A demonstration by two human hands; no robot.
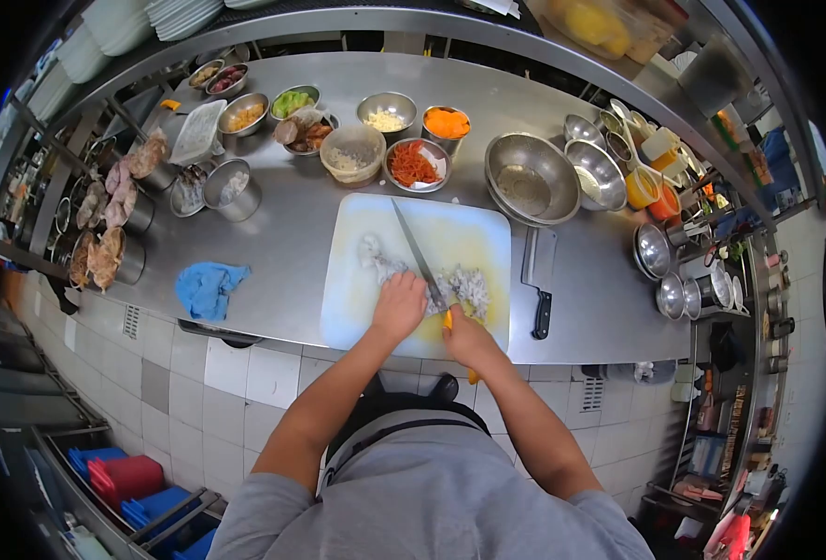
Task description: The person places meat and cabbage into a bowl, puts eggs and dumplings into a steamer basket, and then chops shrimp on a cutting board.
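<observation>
My right hand (471, 342) is wrapped round the yellow handle of a long kitchen knife (415, 245), whose blade points up and to the left across a white cutting board (348, 308). My left hand (401, 304) lies beside the blade, fingers curled down onto pale, squid-like meat. More of that whitish meat (370, 247) stretches out above my left hand. To the right of the blade is a heap of small chopped white pieces (471, 289). The fingertips of my left hand are partly hidden.
A cleaver (538, 271) lies right of the board, near a large metal bowl (530, 182). Behind the board stand bowls of shredded orange-red food (413, 163) and orange slices (447, 123). A blue cloth (210, 288) rests at the left front edge of the steel counter (282, 252).
</observation>
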